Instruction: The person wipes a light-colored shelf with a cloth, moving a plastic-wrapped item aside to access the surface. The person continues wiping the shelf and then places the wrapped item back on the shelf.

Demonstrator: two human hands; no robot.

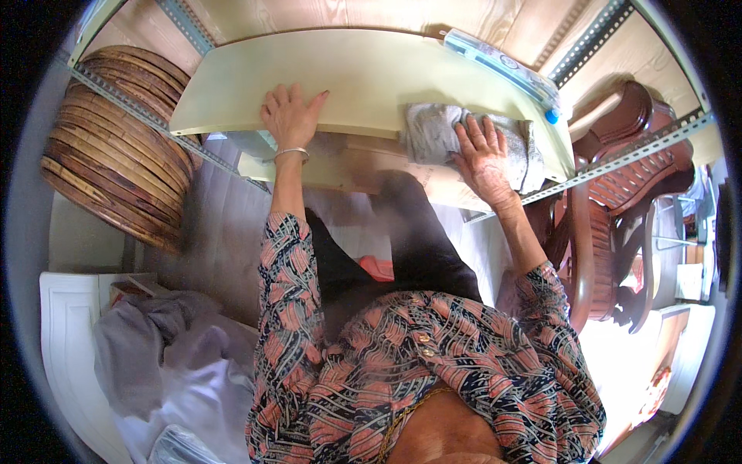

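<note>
My left hand (294, 118) rests flat near the front edge of a pale shelf board (324, 75), fingers apart, with a bracelet at the wrist. At the board's right front, my right hand (482, 156) presses down on a folded grey cloth (432, 130), which hangs partly over the edge. Behind it, along the right rear of the board, lies a clear plastic tube-like package (498, 66) with a blue cap (552, 116). Its contents are not clear. Perforated metal uprights and rails (614, 159) frame the board.
Stacked round woven trays (122, 151) stand at the left. A carved dark wooden chair (608, 220) is close on the right. Below the board is a lower shelf with a cardboard box (446, 177). Grey fabric (174, 354) lies at the lower left, beside a white panel (69, 336).
</note>
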